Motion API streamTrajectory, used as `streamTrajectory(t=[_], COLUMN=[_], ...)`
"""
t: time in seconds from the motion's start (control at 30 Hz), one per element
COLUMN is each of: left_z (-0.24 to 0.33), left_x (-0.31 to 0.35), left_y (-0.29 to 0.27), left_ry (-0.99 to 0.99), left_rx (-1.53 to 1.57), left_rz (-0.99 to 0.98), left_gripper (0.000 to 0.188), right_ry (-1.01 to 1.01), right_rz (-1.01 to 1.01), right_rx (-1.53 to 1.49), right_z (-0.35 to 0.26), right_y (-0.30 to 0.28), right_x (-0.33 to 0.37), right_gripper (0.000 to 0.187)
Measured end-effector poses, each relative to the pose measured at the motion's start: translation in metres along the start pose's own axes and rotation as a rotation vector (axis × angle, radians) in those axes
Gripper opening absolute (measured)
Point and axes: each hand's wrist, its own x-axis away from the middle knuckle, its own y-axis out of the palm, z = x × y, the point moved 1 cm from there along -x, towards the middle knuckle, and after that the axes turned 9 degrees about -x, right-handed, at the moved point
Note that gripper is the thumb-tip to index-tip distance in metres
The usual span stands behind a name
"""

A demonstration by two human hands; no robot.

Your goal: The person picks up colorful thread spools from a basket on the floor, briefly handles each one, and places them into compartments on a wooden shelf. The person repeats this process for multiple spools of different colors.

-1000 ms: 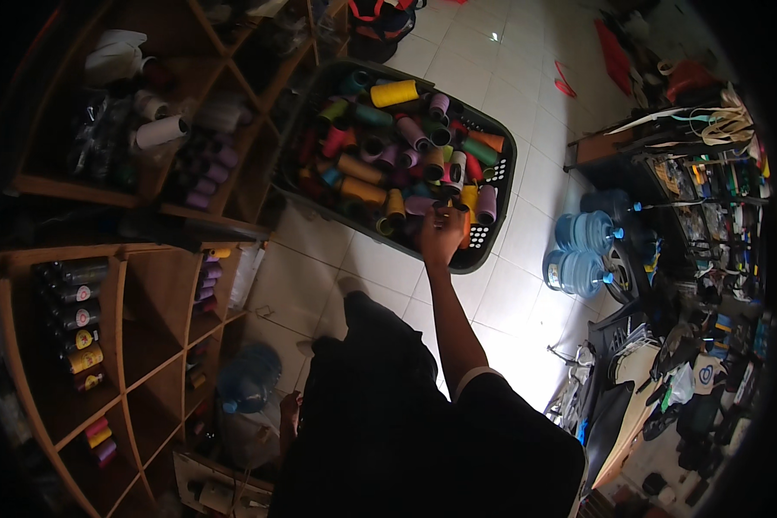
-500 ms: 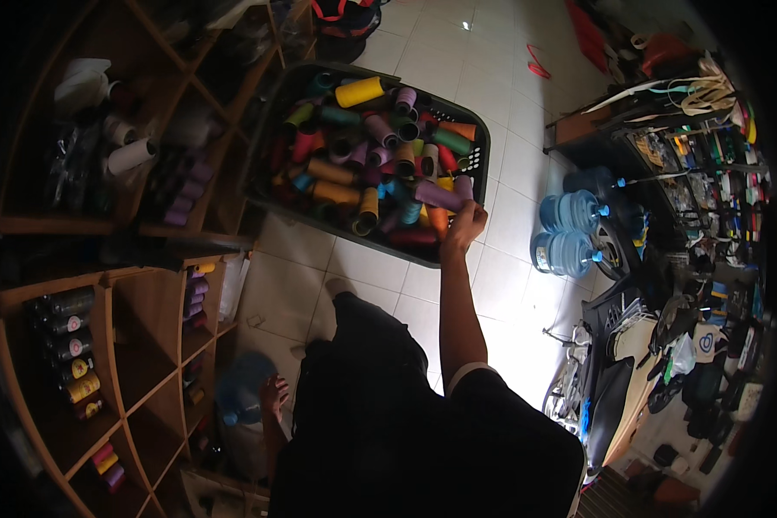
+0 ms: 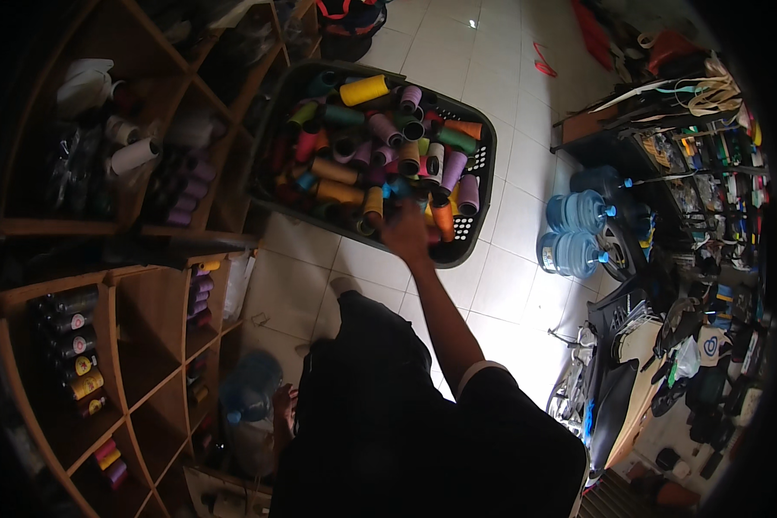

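Observation:
A dark plastic basket (image 3: 489,129) full of thread spools stands ahead of me, colours mixed. My right hand (image 3: 408,231) reaches over its near side into the spools. Motion smears its fingers, so whether they grip anything is unclear. Beside it lie an orange spool (image 3: 441,217) and a golden-yellow spool (image 3: 373,205); a blue spool (image 3: 395,187) shows just beyond. Two purple spools, one upright (image 3: 469,195) and one leaning (image 3: 453,171), are at the right end. My left hand (image 3: 285,403) hangs low by my side, fingers loosely apart and holding nothing, near a large water bottle (image 3: 252,386).
Wooden shelving (image 3: 116,345) with spools in its compartments runs along the left. Blue water bottles (image 3: 576,252) stand on the tiled floor (image 3: 518,298) at right, near a motorbike (image 3: 617,380) and a cluttered rack (image 3: 695,173). A dark bag (image 3: 351,26) sits behind the basket.
My right hand has moved left from the basket's near right corner to the middle of its near side. The purple spools there now lie farther right. My left hand has dropped slightly closer to my body.

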Motion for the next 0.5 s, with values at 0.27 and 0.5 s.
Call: streamTrajectory(t=[0.27, 0.5], left_z=[0.002, 0.012], left_x=[0.008, 0.021], left_y=[0.002, 0.009], left_ry=[-0.011, 0.022], left_rx=[0.377, 0.232], left_rz=[0.018, 0.040], left_gripper=[0.031, 0.023], right_ry=[0.319, 0.192], right_rz=[0.090, 0.530], right_rx=[-0.258, -0.539], right_z=[-0.019, -0.006], right_y=[0.024, -0.052], right_x=[0.007, -0.011], right_gripper=[0.052, 0.037])
